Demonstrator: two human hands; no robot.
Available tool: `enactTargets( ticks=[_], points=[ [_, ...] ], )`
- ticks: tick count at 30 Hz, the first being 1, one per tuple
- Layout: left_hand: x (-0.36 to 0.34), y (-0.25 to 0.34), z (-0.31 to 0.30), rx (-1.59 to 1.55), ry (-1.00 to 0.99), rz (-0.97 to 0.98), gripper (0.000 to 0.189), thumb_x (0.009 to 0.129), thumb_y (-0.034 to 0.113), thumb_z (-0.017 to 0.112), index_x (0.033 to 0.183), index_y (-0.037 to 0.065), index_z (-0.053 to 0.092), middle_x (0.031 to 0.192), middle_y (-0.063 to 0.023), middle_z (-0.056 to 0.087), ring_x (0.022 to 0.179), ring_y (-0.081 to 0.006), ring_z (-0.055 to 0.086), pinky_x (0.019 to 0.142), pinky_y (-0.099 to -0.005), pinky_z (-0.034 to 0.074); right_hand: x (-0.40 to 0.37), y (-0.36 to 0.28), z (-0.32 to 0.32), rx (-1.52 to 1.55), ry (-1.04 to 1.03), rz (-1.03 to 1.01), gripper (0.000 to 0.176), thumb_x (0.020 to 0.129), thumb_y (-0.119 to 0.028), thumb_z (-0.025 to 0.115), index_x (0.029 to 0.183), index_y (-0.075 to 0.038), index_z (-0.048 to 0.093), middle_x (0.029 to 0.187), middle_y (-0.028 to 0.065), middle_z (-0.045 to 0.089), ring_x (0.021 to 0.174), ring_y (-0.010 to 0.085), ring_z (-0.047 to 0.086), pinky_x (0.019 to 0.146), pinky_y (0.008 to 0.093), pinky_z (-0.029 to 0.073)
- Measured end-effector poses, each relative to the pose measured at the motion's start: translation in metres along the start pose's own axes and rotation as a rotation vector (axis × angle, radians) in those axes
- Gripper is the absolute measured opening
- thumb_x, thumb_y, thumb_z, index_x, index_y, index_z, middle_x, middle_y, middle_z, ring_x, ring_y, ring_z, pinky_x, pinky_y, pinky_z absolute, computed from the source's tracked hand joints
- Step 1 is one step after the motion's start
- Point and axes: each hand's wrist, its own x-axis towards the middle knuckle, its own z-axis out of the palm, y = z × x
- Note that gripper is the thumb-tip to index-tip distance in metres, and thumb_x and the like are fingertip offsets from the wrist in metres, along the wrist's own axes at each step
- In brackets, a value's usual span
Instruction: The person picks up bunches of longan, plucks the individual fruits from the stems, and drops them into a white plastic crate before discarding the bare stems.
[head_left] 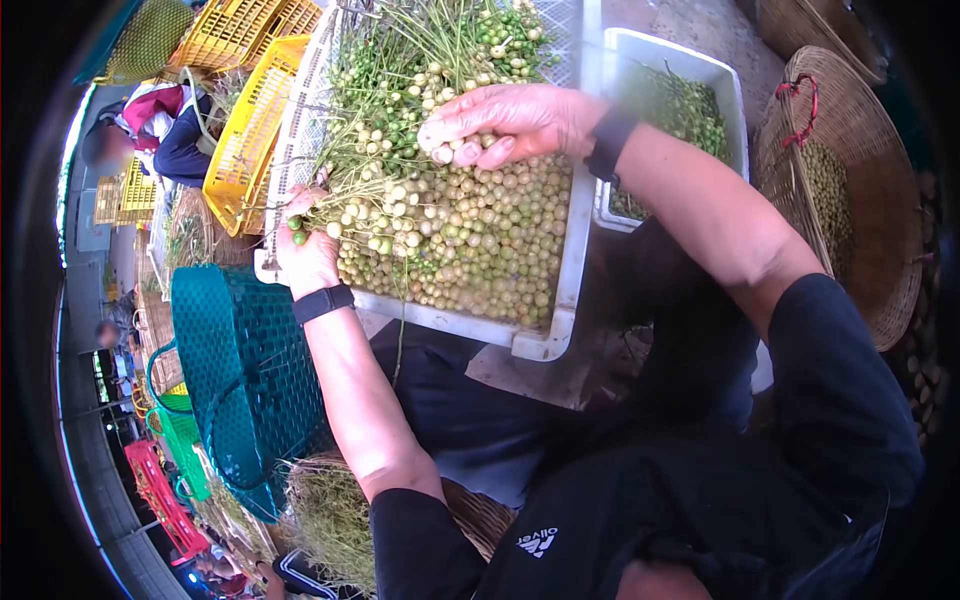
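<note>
A white crate (560,300) lies in front of me, filled with small round yellow-green fruits (490,240). Thin green stems bearing more fruits (400,75) are heaped over its far part. At the crate's left side, my left hand (308,240) is closed round the stems of a fruit bunch (385,215), with small green fruits by its fingers. Above the middle of the crate, my right hand (500,122) has its fingers curled together over the fruits; what lies within them is mostly hidden.
Right of the crate stand a white bin (735,110) of green fruits and a wicker basket (880,190). Yellow crates (245,135) and a teal woven basket (245,370) are on the left. A person (165,125) sits at the upper left. Cut stems (330,520) lie below.
</note>
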Motion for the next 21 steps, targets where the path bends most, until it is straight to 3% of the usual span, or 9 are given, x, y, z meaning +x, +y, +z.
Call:
enactTargets(
  ticks=[2, 6, 11, 14, 21],
  points=[
    [0.003, 0.003, -0.001, 0.029, -0.001, 0.008, 0.011, 0.086, 0.001, 0.036, 0.080, -0.001, 0.045, 0.064, -0.0069, 0.045, 0.057, -0.0163, 0.045, 0.056, -0.0283, 0.044, -0.002, -0.002, 0.001, -0.086, 0.213, 0.036, 0.017, 0.089, -0.017, 0.056, 0.092, 0.000, 0.057, 0.087, 0.0050, 0.058, 0.062, 0.0040, 0.049, 0.038, 0.0132, 0.031],
    [0.003, 0.000, -0.004, 0.082, -0.072, 0.032, 0.013, 0.086, 0.003, 0.035, 0.079, 0.000, 0.045, 0.064, -0.0065, 0.044, 0.057, -0.0163, 0.045, 0.055, -0.0276, 0.044, 0.008, 0.014, 0.001, -0.368, 0.114, 0.111, 0.025, 0.089, -0.021, 0.055, 0.107, -0.004, 0.059, 0.085, 0.0028, 0.060, 0.061, 0.0038, 0.049, 0.042, 0.0151, 0.034],
    [0.003, -0.001, -0.002, 0.098, -0.073, 0.019, 0.014, 0.086, 0.003, 0.034, 0.078, 0.000, 0.045, 0.061, -0.0055, 0.042, 0.056, -0.0159, 0.045, 0.055, -0.0272, 0.044, 0.018, 0.029, 0.006, -0.499, 0.007, 0.137, 0.024, 0.086, -0.016, 0.061, 0.105, 0.000, 0.060, 0.089, 0.0071, 0.062, 0.057, 0.0023, 0.047, 0.039, 0.0134, 0.031],
    [0.002, 0.000, 0.000, 0.022, 0.010, 0.037, 0.014, 0.086, 0.003, 0.035, 0.078, 0.000, 0.045, 0.060, -0.0056, 0.043, 0.057, -0.0157, 0.046, 0.054, -0.0274, 0.044, 0.017, 0.025, 0.011, -0.428, -0.020, 0.075, 0.025, 0.087, -0.016, 0.060, 0.106, 0.001, 0.058, 0.086, 0.0087, 0.062, 0.057, 0.0027, 0.047, 0.038, 0.0137, 0.031],
    [0.004, -0.001, -0.002, 0.011, 0.002, 0.040, 0.014, 0.087, 0.003, 0.035, 0.078, -0.001, 0.046, 0.063, -0.0073, 0.045, 0.056, -0.0154, 0.048, 0.054, -0.0276, 0.045, 0.014, 0.028, 0.021, -0.427, -0.004, 0.142, 0.022, 0.088, -0.014, 0.058, 0.102, 0.003, 0.058, 0.081, 0.0073, 0.061, 0.052, 0.0009, 0.042, 0.037, 0.0136, 0.029]
  ],
)
